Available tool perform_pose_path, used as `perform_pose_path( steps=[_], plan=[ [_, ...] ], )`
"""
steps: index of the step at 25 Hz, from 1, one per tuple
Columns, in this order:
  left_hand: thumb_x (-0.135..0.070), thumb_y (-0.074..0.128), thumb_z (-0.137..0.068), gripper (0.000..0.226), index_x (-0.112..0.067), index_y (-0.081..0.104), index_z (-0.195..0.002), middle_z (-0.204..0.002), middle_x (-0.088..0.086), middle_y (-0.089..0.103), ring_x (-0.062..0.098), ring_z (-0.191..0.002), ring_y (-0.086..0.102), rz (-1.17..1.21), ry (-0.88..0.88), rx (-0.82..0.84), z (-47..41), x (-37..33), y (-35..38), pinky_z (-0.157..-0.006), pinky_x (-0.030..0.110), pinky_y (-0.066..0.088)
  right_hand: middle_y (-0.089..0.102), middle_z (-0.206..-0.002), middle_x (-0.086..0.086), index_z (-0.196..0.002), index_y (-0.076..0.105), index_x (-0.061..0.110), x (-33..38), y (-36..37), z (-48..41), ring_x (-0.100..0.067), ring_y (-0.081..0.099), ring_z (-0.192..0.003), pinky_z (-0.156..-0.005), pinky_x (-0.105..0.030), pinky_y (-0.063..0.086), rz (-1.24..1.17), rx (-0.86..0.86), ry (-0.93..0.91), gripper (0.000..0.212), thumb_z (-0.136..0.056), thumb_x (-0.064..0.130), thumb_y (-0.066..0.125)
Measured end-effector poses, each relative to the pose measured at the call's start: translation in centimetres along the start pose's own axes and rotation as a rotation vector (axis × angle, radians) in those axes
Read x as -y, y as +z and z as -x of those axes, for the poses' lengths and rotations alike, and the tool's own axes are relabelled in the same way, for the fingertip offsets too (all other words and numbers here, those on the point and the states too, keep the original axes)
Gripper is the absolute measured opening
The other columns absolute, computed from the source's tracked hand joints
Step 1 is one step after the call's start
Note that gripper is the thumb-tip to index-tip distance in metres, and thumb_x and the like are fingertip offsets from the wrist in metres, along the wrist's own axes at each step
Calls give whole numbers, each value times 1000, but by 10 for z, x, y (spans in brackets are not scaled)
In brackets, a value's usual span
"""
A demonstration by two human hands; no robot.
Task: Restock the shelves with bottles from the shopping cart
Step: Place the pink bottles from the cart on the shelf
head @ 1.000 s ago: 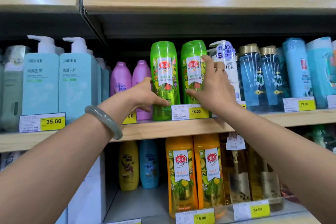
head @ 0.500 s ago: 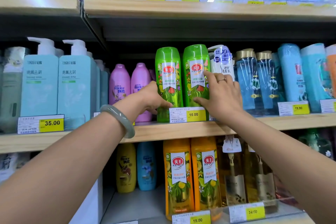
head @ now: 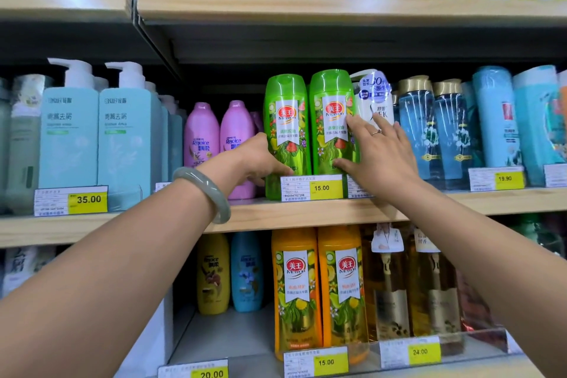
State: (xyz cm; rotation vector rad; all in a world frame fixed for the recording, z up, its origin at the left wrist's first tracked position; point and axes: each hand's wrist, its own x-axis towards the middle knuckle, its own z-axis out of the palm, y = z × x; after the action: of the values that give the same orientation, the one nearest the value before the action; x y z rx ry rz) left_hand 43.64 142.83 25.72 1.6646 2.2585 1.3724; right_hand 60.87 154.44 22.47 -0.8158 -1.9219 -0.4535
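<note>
Two green shampoo bottles stand upright side by side on the middle wooden shelf (head: 306,215). My left hand (head: 260,158) holds the left green bottle (head: 287,132) low on its left side, with the thumb across its front and the fingers hidden behind it. My right hand (head: 379,156) lies with straight fingers against the right edge of the right green bottle (head: 329,120), with the thumb touching its lower front. A grey-green bangle (head: 204,190) sits on my left wrist. The shopping cart is out of view.
Pink bottles (head: 202,138) stand close on the left of the green pair, and a white bottle (head: 372,95) and blue gold-capped bottles (head: 420,129) on the right. A 15.00 price tag (head: 311,188) fronts the shelf edge. Orange bottles (head: 296,288) fill the shelf below, and more bottles the shelf above.
Both hands stay on the two green bottles. My right hand has slid a little to the right, uncovering more of the right bottle's label.
</note>
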Motion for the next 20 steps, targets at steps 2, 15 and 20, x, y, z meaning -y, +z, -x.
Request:
perform_pose_path(
  steps=[2,15,20],
  plan=[
    [-20,77,-78,51,-13,44,-116,-102,2,59,19,-94,59,-60,14,-17,5,-1,0,-80,36,54,23,-158,2,-152,12,28,-1,0,0,-22,5,-149,-121,-44,3,-22,21,-2,78,-90,54,53],
    [-27,56,-87,23,-18,58,-108,-108,1,64,23,-100,59,-433,-28,-708,117,50,-57,-87,32,46,62,-102,-10,-100,62,12,138,8,77,-33,59,-89,-73,-40,46,-552,-279,-557,21,-86,24,53],
    [-27,58,-86,16,-17,60,-99,-102,4,66,24,-95,61,-516,-259,-714,226,131,-106,-80,31,44,64,-77,-4,-78,61,19,235,14,167,-29,64,-75,-52,-31,38,-611,16,-764,33,-92,42,42]
  ],
)
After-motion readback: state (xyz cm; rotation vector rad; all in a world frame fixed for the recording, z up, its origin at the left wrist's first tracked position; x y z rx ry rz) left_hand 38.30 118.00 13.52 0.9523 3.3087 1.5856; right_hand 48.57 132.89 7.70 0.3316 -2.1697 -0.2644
